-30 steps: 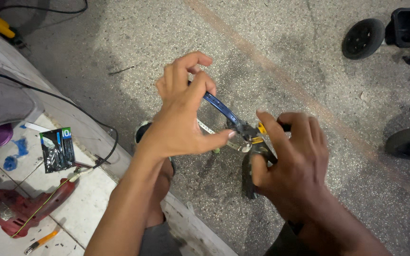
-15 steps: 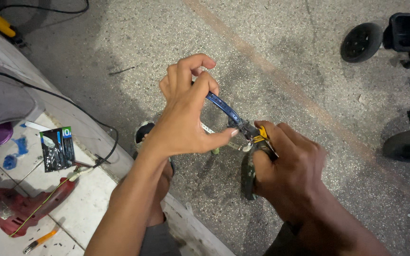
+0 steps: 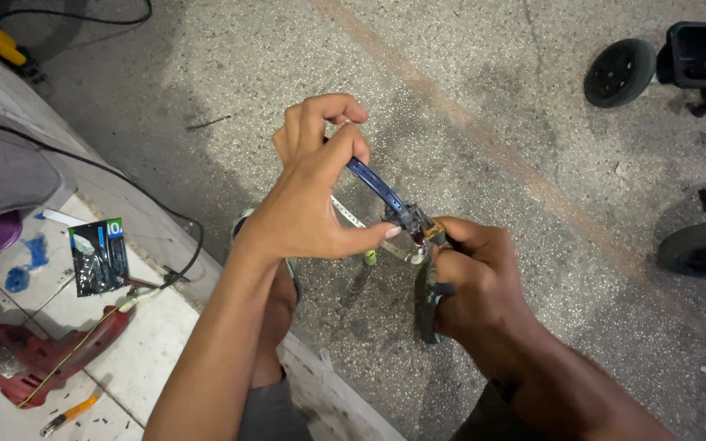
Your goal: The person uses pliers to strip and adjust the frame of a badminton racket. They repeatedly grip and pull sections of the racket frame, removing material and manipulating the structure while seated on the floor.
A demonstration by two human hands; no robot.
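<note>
Both hands meet above a speckled concrete floor, working on a slim blue strip with a dark fitting at its lower end. The strip's long axis runs diagonally, from upper left inside the left hand down to lower right, where it points at the right hand. The left hand has its grip closed on the upper end of the strip, fingers curled over it and the thumb stretched out toward the fitting; a pale, thin band shows just beneath the strip, passing under that thumb. The right hand is closed around a dark tool whose handle hangs down below the fist, with its yellow-marked head touching the fitting; the exact kind of tool cannot be told. A small yellow-green piece shows just under the left thumb. To the left, on a raised white tiled ledge, lie a red power drill, a black packet, small blue pieces and a short orange-handled tool; a black cable crosses the ledge's edge. Black wheels of a small cart stand well apart at upper right, another wheel at the right edge.
</note>
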